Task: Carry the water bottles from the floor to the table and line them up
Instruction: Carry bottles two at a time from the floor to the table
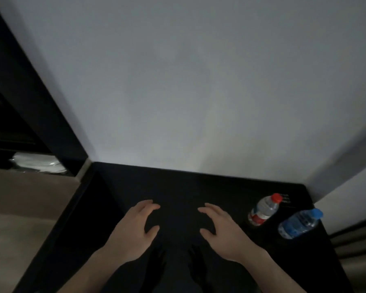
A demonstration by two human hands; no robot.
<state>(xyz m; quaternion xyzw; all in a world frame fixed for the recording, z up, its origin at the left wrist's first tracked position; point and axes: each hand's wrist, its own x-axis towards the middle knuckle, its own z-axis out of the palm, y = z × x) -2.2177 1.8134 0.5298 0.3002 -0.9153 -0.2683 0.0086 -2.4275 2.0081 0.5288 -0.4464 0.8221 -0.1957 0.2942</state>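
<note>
With both hands, left [133, 230] and right [222, 227], held open and empty over the dark surface [178, 187], the 2 bottles, red-capped [263, 210] and blue-capped [299, 224], standing at its right could be toppled by a careless sweep.

Single head view: looks forward and steeply down, close over dark desk [178, 187], wall filling upper frame.

Pretty dim shot, the glossy black table top [178, 187] is swallowing nearly all detail. The pale grey wall [178, 81] is glowing softly near its base, and wide-angle distortion is bending the edges while everything's looking slightly soft.
</note>
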